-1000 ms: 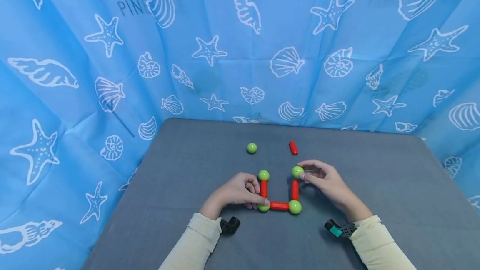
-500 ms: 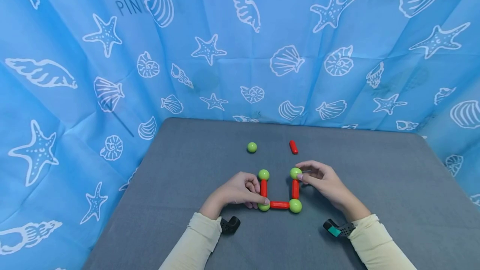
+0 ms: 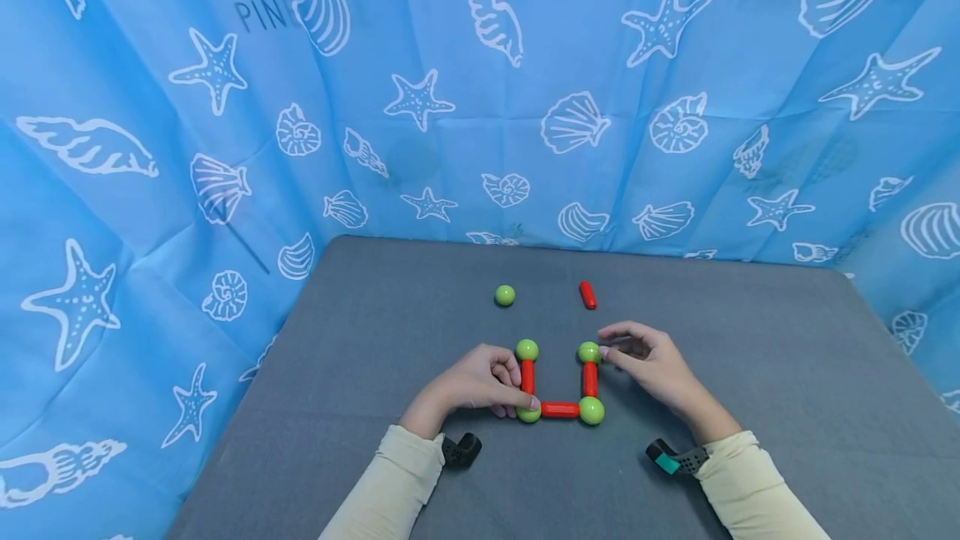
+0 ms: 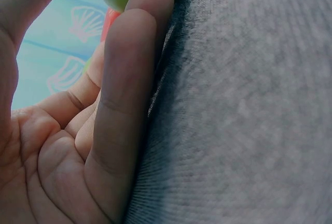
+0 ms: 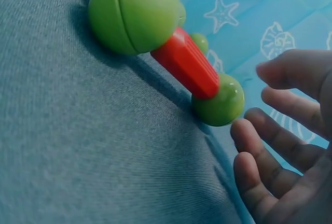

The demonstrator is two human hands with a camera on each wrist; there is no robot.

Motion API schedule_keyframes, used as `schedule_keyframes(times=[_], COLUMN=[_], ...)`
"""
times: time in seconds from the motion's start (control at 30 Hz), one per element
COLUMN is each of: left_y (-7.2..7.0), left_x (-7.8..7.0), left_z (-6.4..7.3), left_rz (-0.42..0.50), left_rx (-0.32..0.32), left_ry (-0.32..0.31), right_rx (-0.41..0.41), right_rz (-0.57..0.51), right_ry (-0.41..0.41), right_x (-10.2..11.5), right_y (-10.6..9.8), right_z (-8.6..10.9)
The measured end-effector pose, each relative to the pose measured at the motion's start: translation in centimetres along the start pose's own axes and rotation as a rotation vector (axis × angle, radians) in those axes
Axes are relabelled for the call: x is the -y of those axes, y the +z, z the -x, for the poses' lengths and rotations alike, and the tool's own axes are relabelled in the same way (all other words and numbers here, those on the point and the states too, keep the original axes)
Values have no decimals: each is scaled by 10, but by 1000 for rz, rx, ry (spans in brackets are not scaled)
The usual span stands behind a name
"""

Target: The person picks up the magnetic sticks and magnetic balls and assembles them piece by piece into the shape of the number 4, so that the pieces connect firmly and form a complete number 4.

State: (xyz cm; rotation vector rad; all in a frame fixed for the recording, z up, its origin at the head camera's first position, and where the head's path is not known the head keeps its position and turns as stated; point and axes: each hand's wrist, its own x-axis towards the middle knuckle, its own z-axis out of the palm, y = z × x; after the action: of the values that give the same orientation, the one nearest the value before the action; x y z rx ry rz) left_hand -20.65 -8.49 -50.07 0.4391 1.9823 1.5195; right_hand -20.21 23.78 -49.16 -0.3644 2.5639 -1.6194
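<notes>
Green balls and red rods form a three-sided figure on the grey table, its gap at the far side. My left hand [image 3: 483,380] pinches the near-left green ball [image 3: 529,415] between thumb and fingers. From it one red rod [image 3: 528,377] runs to the far-left green ball [image 3: 527,350], another red rod [image 3: 560,410] to the near-right green ball [image 3: 592,411]. A right-side red rod [image 3: 590,380] joins that to the far-right green ball [image 3: 588,352]. Beside this last ball my right hand [image 3: 651,362] has loosely bent fingers; the right wrist view shows them apart from the ball [image 5: 220,102].
A loose green ball [image 3: 505,296] and a loose red rod [image 3: 588,295] lie beyond the figure. Behind the table [image 3: 405,290] hangs a blue curtain [image 3: 465,148] with white shells and starfish. Each wrist wears a dark strap.
The right hand has brought the far-right ball slightly left and nearer, in line with its rod, then let it go. The left hand stays in place on its ball.
</notes>
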Motion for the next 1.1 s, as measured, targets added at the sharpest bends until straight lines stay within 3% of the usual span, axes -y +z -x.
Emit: schedule_keyframes(times=[0.53, 1.1], left_y=[2, 5], left_x=[-3, -5], left_z=[0, -1], left_rz=[-6, -31], left_rx=[-1, -17], left_ry=[12, -3], right_rx=[54, 50], right_rz=[-2, 12], right_ry=[-39, -82], right_x=[0, -1], right_y=[9, 16], right_z=[-1, -5])
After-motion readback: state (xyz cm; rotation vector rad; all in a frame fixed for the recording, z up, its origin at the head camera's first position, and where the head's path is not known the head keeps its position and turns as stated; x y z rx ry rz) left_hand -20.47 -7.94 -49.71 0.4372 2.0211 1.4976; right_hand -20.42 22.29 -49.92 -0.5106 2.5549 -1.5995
